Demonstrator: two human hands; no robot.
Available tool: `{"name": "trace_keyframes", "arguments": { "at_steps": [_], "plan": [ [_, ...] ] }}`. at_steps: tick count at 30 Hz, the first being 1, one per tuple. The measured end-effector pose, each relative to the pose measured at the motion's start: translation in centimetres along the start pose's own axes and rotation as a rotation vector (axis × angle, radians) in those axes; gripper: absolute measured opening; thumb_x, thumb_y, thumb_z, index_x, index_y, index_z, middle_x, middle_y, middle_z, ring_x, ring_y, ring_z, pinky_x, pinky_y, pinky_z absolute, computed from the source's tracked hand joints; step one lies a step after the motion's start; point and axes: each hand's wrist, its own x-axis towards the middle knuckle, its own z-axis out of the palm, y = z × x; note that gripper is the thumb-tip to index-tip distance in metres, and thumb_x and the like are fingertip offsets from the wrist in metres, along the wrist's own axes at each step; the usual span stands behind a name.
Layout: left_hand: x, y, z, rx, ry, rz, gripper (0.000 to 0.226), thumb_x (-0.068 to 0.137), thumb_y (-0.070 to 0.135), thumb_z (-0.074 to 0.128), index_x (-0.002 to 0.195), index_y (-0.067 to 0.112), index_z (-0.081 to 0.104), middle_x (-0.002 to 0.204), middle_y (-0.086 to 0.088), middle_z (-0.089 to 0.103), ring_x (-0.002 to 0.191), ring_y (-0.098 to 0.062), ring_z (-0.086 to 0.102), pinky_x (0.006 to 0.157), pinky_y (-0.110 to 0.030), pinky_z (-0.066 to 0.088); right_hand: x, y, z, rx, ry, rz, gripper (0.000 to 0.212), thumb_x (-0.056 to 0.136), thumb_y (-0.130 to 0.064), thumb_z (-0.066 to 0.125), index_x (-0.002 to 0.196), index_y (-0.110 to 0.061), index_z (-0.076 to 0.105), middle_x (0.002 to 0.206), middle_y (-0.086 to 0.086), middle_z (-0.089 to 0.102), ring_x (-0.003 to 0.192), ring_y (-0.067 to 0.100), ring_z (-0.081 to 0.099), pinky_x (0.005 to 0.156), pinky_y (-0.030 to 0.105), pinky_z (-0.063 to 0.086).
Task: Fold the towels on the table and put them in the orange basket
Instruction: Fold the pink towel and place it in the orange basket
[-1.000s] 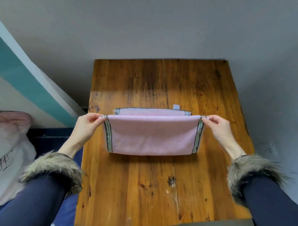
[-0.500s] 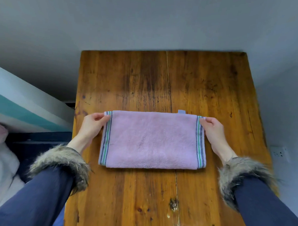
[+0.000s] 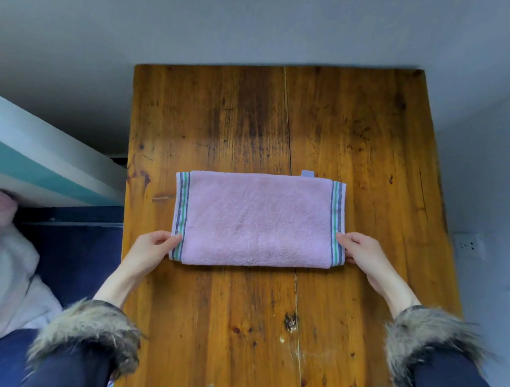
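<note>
1 pink towel (image 3: 258, 219) is seen lying flat on the wooden table (image 3: 367, 139), folded into a wide rectangle, roughly midway between the table's left and right edges and a little nearer the near edge than the far one. Its striped borders, in green and dark thread, run along the 2 short ends, and a small pale label (image 3: 307, 173) is seen poking out from the far long edge. The near long edge is formed by the fold.

The near left corner of the towel is pinched by the left hand (image 3: 150, 248), with the thumb laid on top of the striped border and the other fingers curled under or behind it, where they are mostly hidden. The near right corner is gripped in the same way by the right hand (image 3: 362, 255): the thumb is set on the border and the fingers are tucked beneath the cloth edge. Both wrists are ringed by fur-trimmed cuffs (image 3: 87, 329) on dark blue sleeves.

Off the table's left edge, a white and teal slab (image 3: 30, 160) is seen above dark blue fabric, with a pale garment (image 3: 7, 273) lying at the far left. A wall socket (image 3: 469, 245) is visible beyond the right edge.
</note>
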Motion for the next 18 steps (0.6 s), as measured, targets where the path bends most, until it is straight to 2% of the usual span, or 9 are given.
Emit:
{"name": "trace_keyframes", "arguments": {
  "at_steps": [3,7,12,15,18],
  "plan": [
    [-0.4,-0.1,-0.2,-0.016,-0.017,-0.003,0.025,0.093,0.034,0.050,0.096,0.013,0.064,0.094,0.001,0.063,0.089,-0.011,0.056,0.067,-0.021,0.039,-0.7,-0.1,0.0,0.074,-0.019,-0.014,0.022,0.096,-0.025,0.049,0.094,-0.012,0.066,0.100,0.006,0.069,0.094,0.020,0.063,0.081,0.030,0.050],
    [-1.1,-1.1,-0.9,-0.056,-0.061,0.028,0.028,0.094,0.035,0.047,0.102,0.014,0.064,0.100,0.002,0.064,0.096,-0.012,0.056,0.080,-0.028,0.037,-1.4,0.4,0.1,0.139,0.006,-0.043,0.028,0.097,-0.022,0.045,0.098,-0.001,0.064,0.100,0.013,0.068,0.092,0.023,0.061,0.078,0.030,0.046],
    [-1.7,-2.1,-1.2,-0.097,-0.085,0.088,0.021,0.095,0.028,0.047,0.093,0.016,0.063,0.090,0.002,0.064,0.084,-0.014,0.052,0.070,-0.028,0.037,-2.3,1.2,-0.1,0.202,-0.042,-0.084,0.026,0.098,-0.018,0.041,0.093,-0.005,0.063,0.099,0.012,0.067,0.090,0.022,0.060,0.078,0.029,0.047],
    [-1.9,-1.7,-1.0,-0.089,-0.089,0.092,0.023,0.094,0.027,0.049,0.099,0.011,0.064,0.096,0.000,0.065,0.087,-0.009,0.055,0.069,-0.021,0.036,-2.1,1.4,-0.1,0.182,-0.043,-0.071,0.028,0.098,-0.020,0.043,0.097,-0.001,0.063,0.100,0.015,0.067,0.090,0.023,0.060,0.078,0.030,0.047],
    [-0.9,-0.6,-1.0,-0.070,-0.048,0.099,0.027,0.092,0.034,0.051,0.107,0.016,0.064,0.101,0.003,0.064,0.090,-0.006,0.055,0.073,-0.020,0.036,-1.1,0.5,0.0,0.122,-0.035,-0.068,0.027,0.096,-0.030,0.047,0.099,-0.010,0.064,0.096,0.006,0.068,0.086,0.019,0.061,0.071,0.026,0.046]
  ]
}}
